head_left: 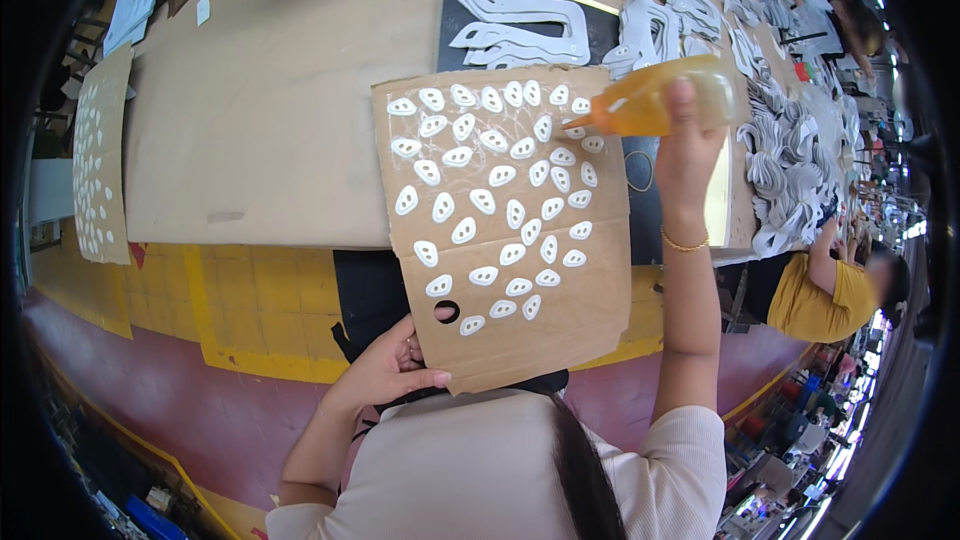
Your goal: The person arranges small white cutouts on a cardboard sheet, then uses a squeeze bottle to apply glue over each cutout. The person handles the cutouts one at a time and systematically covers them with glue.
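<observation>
A sheet of brown cardboard (580,310) tilts over the table's near edge, dotted with many small white oval pieces (502,176), each with two holes. My left hand (392,365) grips its lower left corner, thumb on top; a fingertip shows through a round hole in the sheet. In my right hand (690,165) is a squeeze bottle (650,100) of amber liquid, lying nearly level. Its orange nozzle points left, close above pieces near the sheet's upper right. Shiny clear streaks cross the upper part of the cardboard; whether liquid is flowing now I cannot tell.
Grey-white cut-out parts lie on a black board (610,28) beyond the sheet, with heaps of similar parts (790,150) to the right. Another dotted cardboard (100,160) stands at the table's left end. A person in a yellow top (820,295) is at far right.
</observation>
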A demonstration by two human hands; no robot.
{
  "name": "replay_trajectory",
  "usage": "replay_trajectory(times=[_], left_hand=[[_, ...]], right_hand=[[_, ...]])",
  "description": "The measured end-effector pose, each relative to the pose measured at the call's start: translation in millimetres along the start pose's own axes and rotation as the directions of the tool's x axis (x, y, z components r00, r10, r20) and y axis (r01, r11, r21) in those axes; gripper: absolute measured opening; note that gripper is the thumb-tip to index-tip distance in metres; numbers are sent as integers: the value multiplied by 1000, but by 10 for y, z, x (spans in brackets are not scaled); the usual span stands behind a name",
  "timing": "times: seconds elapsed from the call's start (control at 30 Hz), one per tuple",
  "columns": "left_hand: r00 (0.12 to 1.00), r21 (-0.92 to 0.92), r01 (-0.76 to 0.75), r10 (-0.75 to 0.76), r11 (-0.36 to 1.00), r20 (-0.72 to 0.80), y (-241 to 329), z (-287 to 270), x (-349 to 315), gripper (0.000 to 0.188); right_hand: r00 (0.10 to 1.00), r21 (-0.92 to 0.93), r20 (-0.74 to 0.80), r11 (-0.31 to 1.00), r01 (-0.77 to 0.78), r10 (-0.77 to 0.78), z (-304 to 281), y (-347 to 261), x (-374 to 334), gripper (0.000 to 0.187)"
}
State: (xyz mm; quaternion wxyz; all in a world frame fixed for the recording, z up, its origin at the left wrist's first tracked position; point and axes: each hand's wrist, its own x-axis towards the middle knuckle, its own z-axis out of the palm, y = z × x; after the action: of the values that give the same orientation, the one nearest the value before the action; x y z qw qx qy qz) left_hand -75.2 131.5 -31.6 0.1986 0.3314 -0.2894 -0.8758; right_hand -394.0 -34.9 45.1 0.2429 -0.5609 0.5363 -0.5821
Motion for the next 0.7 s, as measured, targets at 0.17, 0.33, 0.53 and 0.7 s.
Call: replay_trajectory(times=[0.17, 0.33, 0.53, 0.7], left_hand=[[1000, -43, -21, 21, 999, -10, -6, 22, -2, 68], [1000, -39, -24, 25, 999, 7, -9, 17, 5, 66], [1000, -50, -14, 14, 999, 0, -22, 10, -1, 65], [1000, -74, 5, -4, 997, 16, -21, 3, 6, 65]], right_hand=[[999, -95, 27, 995, 45, -42, 159, -35, -11, 33], [998, -93, 45, 995, 40, -36, 163, -34, -3, 32], [996, -149, 90, 988, 41, -28, 150, -68, -99, 34], [992, -105, 75, 989, 106, -98, 195, -119, -180, 28]])
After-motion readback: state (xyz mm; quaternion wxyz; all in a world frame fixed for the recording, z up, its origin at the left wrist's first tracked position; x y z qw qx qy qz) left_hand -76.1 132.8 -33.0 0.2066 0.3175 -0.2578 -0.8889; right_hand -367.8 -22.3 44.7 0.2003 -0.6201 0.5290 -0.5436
